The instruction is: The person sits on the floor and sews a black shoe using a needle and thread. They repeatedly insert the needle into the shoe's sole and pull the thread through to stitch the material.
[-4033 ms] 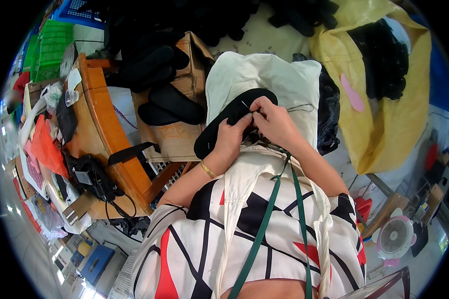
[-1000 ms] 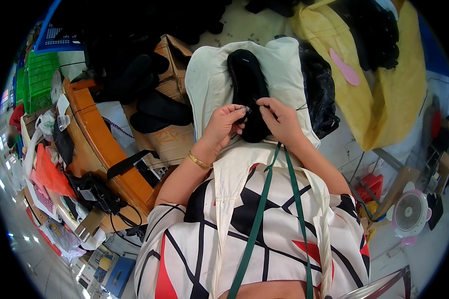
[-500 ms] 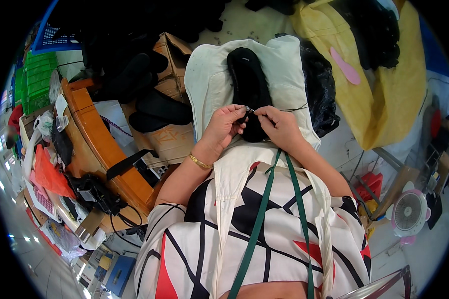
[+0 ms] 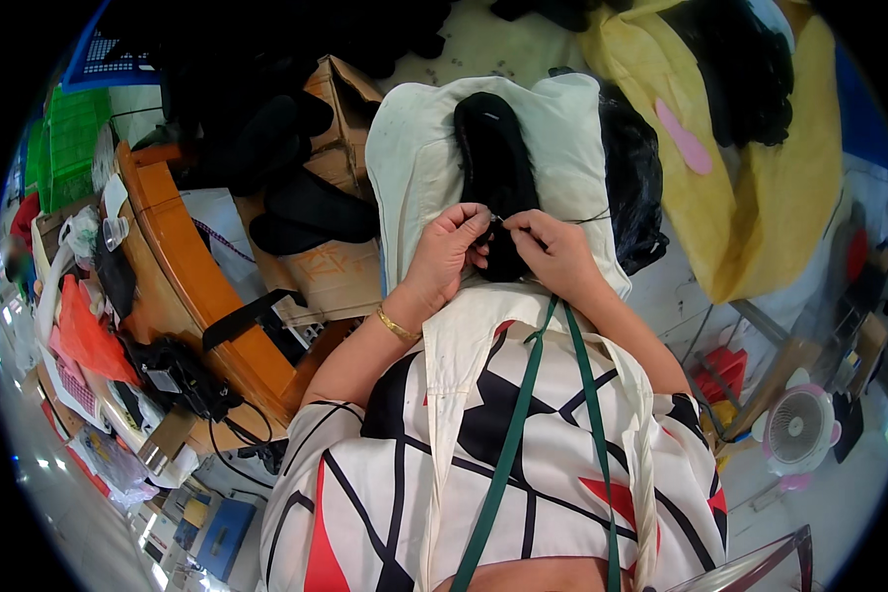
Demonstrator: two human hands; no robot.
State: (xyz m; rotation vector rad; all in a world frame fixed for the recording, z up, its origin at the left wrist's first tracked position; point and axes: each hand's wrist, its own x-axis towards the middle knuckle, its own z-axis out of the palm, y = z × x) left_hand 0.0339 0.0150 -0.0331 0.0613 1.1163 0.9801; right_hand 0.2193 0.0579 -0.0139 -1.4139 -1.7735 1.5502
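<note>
- As I look down in the head view, my left hand (image 4: 446,255) pinches a shiny bit (image 4: 494,220), thumb and forefinger together; it is too small to name.
- My right hand (image 4: 560,259) meets it with thumb and forefinger together; I cannot tell what they grip.
- The black slipper (image 4: 492,148) lies on the pale cushion (image 4: 414,163) before me, its near end partly hidden by my hands.
- The yellow sack (image 4: 725,237), cut off above, holds black pieces (image 4: 745,84) I cannot count; a pink insole (image 4: 684,143) lies against it.
- The carton (image 4: 335,281) bears black soles (image 4: 318,212).
- The blue basket (image 4: 113,54) is cut off, its contents too dark to tell.
</note>
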